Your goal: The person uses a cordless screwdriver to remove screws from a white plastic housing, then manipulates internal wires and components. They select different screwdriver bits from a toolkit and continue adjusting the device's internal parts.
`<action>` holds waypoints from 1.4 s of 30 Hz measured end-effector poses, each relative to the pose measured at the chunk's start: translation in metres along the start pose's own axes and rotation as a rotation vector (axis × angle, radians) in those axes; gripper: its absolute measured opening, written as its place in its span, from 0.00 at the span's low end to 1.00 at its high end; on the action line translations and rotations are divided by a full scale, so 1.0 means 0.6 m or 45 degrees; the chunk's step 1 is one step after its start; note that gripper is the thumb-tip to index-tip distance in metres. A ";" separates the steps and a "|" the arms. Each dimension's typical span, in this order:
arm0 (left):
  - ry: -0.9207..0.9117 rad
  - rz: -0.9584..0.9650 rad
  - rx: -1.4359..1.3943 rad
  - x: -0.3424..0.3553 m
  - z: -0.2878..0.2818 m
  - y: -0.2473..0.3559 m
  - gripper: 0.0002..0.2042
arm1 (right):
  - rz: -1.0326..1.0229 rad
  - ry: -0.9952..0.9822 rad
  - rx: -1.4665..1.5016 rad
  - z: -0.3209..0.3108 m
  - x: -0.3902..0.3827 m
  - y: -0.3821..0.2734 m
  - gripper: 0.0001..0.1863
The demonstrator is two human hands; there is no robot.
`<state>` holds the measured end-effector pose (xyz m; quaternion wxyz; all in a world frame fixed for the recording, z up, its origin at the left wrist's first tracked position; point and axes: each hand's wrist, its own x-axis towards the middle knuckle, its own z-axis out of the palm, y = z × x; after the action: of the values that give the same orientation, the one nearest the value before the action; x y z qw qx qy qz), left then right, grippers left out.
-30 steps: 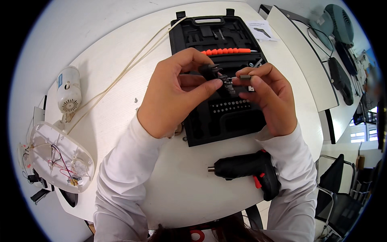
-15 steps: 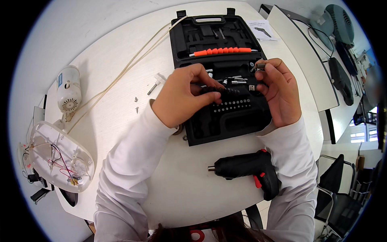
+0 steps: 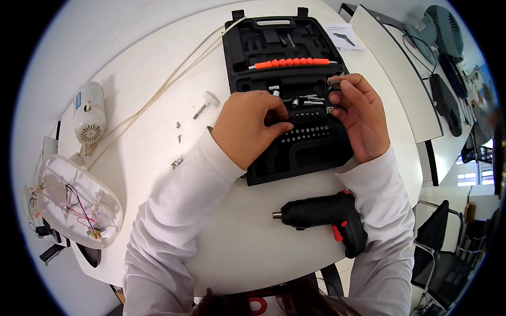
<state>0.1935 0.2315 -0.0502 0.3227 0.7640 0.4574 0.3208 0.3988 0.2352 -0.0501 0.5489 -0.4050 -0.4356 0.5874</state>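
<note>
A black tool case [image 3: 316, 171] lies unfolded on the white table, with rows of small screwdriver bits [image 3: 303, 135] in its near half. My left hand [image 3: 247, 118] reaches over the case's left side. Its thumb and curled fingers close round the left end of a black bit strip [image 3: 308, 117], partly hiding it. Above the case's right side, my right hand [image 3: 366, 118] pinches a small metal cylinder [image 3: 334, 82] between thumb and forefinger. An orange flexible shaft [image 3: 292, 63] lies across the case. Nearer me, a black and red cordless screwdriver [image 3: 321, 213] rests on its side.
Left of the case lie loose screws [image 3: 178, 125] and a white plastic part with a metal shaft [image 3: 205, 104]. Farther left are a white motor housing [image 3: 89, 113] with a cable and an opened white shell [image 3: 79, 200] with wires. A leaflet [image 3: 343, 36] lies behind the case.
My left hand has lowered the bit strip, which was tilted up and now lies flatter in the case. My right hand has shifted slightly left, still holding the metal cylinder.
</note>
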 end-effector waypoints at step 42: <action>-0.238 -0.240 -0.277 -0.335 -0.106 0.054 0.06 | -0.165 -0.728 -1.081 0.198 -0.267 0.010 0.11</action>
<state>0.0840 0.0502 -0.0269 0.4734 0.7046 0.4577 0.2643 0.2948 0.0673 -0.0213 0.2303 -0.3876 -0.7924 0.4109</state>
